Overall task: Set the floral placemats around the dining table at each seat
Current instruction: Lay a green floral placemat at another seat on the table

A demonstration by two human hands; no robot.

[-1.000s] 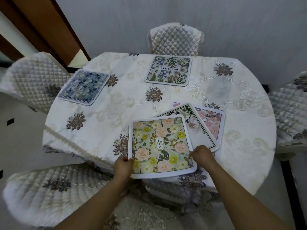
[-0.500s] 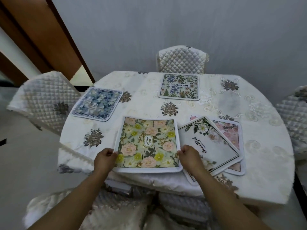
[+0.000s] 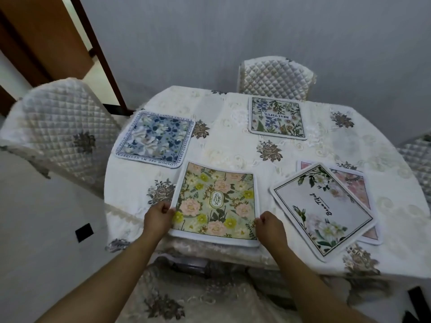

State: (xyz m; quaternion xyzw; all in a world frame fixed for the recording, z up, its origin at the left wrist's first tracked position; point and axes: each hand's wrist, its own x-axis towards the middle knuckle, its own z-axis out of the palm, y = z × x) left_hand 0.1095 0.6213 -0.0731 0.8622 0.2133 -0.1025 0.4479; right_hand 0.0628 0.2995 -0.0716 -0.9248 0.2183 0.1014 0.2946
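Observation:
A green placemat (image 3: 215,201) with pink and yellow flowers lies flat at the near edge of the round table (image 3: 233,141). My left hand (image 3: 157,217) pinches its near left corner and my right hand (image 3: 270,227) pinches its near right corner. A blue floral placemat (image 3: 152,138) lies at the left seat. A cream placemat with blue flowers (image 3: 276,117) lies at the far seat. To the right a white placemat with script lettering (image 3: 323,209) rests tilted on top of a pink placemat (image 3: 349,185).
Quilted chairs stand at the left (image 3: 58,127), the far side (image 3: 275,78) and the right edge (image 3: 417,155). Another covered seat (image 3: 177,299) is right below my arms. A wooden door frame (image 3: 98,57) rises at the back left.
The green placemat has been shifted left off the stack and laid flat at the near seat. Both hands stayed on its near corners. The camera came closer and turned left.

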